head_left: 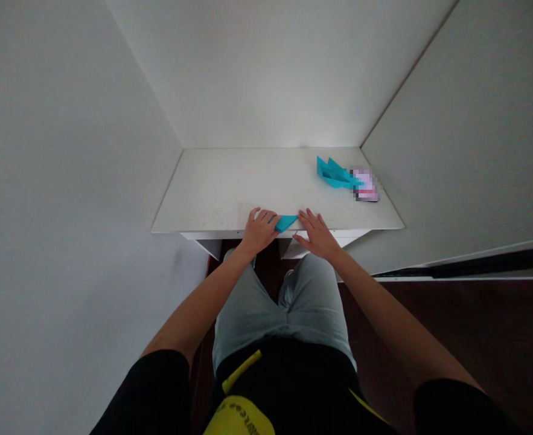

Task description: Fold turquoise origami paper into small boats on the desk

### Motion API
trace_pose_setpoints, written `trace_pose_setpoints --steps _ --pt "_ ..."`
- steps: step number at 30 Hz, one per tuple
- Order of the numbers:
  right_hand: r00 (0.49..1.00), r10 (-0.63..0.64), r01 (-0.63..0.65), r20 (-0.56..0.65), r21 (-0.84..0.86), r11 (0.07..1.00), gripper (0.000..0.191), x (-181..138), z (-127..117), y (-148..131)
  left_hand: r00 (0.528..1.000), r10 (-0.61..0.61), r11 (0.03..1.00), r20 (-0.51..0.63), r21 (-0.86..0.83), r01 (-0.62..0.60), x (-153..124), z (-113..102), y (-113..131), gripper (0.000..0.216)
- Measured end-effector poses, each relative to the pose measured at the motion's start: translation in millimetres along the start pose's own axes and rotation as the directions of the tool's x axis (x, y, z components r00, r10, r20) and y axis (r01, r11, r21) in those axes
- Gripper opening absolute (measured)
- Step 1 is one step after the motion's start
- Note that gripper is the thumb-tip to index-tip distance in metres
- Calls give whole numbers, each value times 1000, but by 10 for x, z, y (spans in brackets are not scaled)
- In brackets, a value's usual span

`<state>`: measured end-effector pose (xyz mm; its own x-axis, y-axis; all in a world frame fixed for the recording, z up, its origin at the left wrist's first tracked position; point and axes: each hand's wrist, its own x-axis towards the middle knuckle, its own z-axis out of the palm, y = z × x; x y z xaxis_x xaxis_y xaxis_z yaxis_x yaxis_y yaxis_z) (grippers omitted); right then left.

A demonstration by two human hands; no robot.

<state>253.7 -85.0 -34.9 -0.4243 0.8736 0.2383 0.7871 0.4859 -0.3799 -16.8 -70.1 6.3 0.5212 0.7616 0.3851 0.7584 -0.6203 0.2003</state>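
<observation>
Head view: left hand (261, 232) on blue paper (287, 223), right hand (317, 237) at tip.

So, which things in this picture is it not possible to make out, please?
All in the head view:
Left end of the small blue piece: covered by the left hand.
Pink-and-white item beside the larger blue folded shape: blurred into pixels.
Lettering on the yellow patch: too small, and the patch is cut off by the bottom edge.
</observation>
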Motion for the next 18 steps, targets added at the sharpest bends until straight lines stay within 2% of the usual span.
trace_pose_setpoints --steps 3,6,8,11,12,14,16,18 --pt "997 45 -35 -67 144 989 70 46 -17 1 999 -41 996 -5 -73 40 97 -23 40 14" --pt "975 148 -65 -166 423 904 64 181 -57 16 982 -180 935 -50 -318 155 213 -13 -61 19" --pt "954 236 -72 -186 620 781 59 346 -52 6 965 -262 813 -30 -545 203 308 7 -174 20" --pt "936 323 -82 -141 804 589 47 638 18 -76 919 -391 554 48 -785 277 427 61 -343 30" --pt "934 336 -86 -123 834 545 45 721 49 -117 898 -433 487 72 -820 301 449 86 -390 33" --pt "936 338 -92 -96 861 501 43 835 106 -201 857 -506 420 100 -839 346 459 140 -464 37" --pt "945 315 -91 -83 862 500 43 879 145 -264 831 -545 418 111 -823 384 436 194 -512 42" --pt "954 287 -75 -86 860 505 45 877 168 -293 825 -555 435 103 -810 394 403 239 -539 45"
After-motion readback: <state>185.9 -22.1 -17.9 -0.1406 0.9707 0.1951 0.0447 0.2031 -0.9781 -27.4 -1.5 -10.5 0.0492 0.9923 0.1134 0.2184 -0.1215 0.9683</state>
